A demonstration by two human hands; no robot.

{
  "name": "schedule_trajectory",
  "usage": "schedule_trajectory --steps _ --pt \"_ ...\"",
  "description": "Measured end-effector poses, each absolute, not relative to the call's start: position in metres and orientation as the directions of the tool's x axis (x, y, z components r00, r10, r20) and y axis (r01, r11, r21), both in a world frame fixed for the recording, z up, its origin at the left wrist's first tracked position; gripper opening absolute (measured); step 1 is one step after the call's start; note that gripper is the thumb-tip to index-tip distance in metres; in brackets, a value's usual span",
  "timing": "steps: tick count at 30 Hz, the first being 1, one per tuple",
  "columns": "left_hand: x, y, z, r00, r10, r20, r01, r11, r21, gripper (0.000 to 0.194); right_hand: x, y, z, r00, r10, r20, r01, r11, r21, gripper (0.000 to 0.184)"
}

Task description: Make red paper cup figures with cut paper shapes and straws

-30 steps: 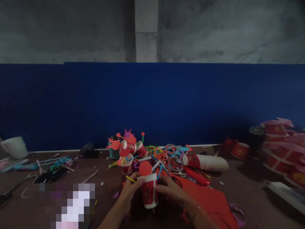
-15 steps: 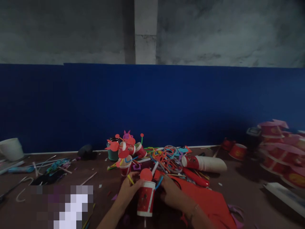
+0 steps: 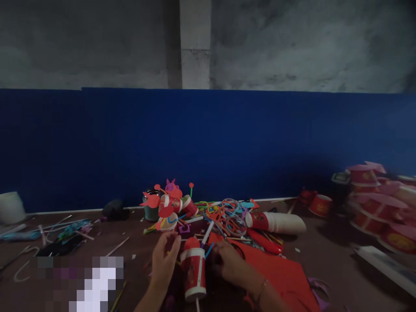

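The red-and-white paper cup (image 3: 193, 274) is the landmark, tilted between 2 hands. The left hand (image 3: 165, 259) is beside its left side, fingers loosely curved and thumb raised; a yellow strip (image 3: 177, 262) lies between hand and cup. The right hand (image 3: 228, 262) is right of the cup, fingers curled near a blue strip (image 3: 209, 250); whether they pinch it, I cannot tell. A red paper disc (image 3: 191, 243) shows behind the cup's rim, and 1 thin stick (image 3: 197, 305) extends below its base. Beyond the cup are a marker (image 3: 207, 234) and tangled colored strips (image 3: 227, 215); to its right lies red paper (image 3: 279, 277), with stacked cups (image 3: 281, 222) farther back.
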State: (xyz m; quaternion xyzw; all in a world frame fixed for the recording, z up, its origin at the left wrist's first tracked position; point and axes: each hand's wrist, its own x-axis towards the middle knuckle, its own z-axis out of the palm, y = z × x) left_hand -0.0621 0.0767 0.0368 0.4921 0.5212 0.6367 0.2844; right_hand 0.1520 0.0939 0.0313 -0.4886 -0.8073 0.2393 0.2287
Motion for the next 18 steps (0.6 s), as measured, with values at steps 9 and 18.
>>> schedule_trajectory --steps 9,18 --pt "-0.042 0.055 0.051 0.192 0.705 0.682 0.708 -0.582 0.402 0.029 0.16 0.105 0.046 -0.146 0.87 0.471 0.651 0.443 -0.616 0.016" --pt "0.006 0.075 0.066 0.334 0.899 0.284 0.773 -0.434 0.462 0.045 0.158 0.102 0.037 -0.203 0.749 0.631 0.54 0.623 -0.566 0.015"
